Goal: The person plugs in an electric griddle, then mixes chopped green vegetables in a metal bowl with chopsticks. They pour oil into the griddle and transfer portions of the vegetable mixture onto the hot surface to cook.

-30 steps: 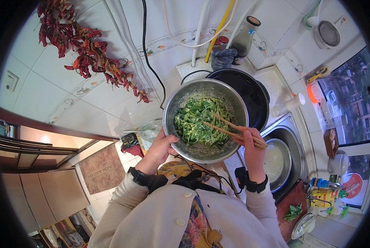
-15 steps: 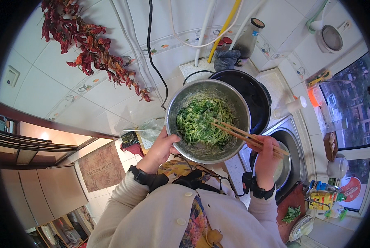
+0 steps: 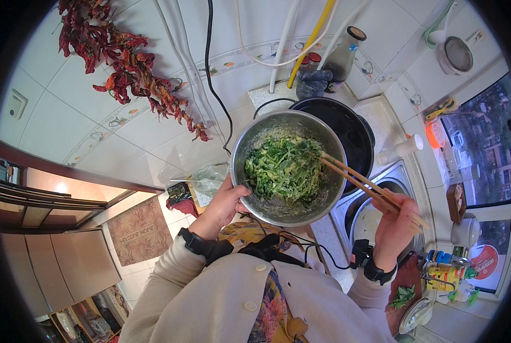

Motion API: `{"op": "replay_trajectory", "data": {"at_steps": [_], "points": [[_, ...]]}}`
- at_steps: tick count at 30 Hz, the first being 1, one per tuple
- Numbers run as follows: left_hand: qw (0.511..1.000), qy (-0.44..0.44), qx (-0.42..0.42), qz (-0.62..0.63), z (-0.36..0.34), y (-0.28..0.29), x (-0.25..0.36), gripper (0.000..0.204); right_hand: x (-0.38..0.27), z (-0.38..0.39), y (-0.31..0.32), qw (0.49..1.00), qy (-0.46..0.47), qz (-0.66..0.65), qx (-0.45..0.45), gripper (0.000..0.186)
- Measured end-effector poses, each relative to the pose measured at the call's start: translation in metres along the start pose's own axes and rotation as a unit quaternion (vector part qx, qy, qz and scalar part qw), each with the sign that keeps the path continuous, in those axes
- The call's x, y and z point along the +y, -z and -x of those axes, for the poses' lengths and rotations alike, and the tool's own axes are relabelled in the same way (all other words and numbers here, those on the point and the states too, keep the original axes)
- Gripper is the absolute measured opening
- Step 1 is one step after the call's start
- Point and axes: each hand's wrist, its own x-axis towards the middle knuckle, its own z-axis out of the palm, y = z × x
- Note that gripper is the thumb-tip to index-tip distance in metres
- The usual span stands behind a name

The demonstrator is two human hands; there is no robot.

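A steel mixing bowl (image 3: pixel 292 216) full of chopped leafy greens (image 3: pixel 281 168), coated in something pale, is held up in front of me. My left hand (image 3: pixel 228 203) grips its left rim, thumb over the edge. Wooden chopsticks (image 3: pixel 370 188) are pinched in my right hand (image 3: pixel 396 220), out to the right of the bowl. Their tips reach over the bowl's right side and touch the greens. Pale residue clings to the bowl's inner wall. Just behind the bowl, partly hidden by it, stands a black pot (image 3: pixel 355 137).
At the right, the sink (image 3: pixel 407 183) contains a metal basin. A cutting board (image 3: pixel 395 320) with a few leaves lies at the lower right. Behind the pot stands a dark bottle (image 3: pixel 341 60). Dried red chillies (image 3: pixel 132 74) hang on the tiled wall.
My right hand has moved right, drawing the chopsticks from the middle of the greens toward the bowl's right side. The left hand and bowl have barely shifted.
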Motion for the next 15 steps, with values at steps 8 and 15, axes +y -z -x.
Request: {"op": "replay_trajectory", "data": {"at_steps": [8, 15], "points": [[1.0, -0.005, -0.008, 0.002, -0.001, -0.001, 0.001, 0.066, -0.011, 0.005, -0.02, 0.975, 0.122, 0.173, -0.069, 0.027], [1.0, 0.0, -0.004, 0.012, -0.001, 0.0, -0.001, 0.066, 0.004, 0.017, -0.04, 0.955, -0.018, 0.16, -0.247, 0.019]]}}
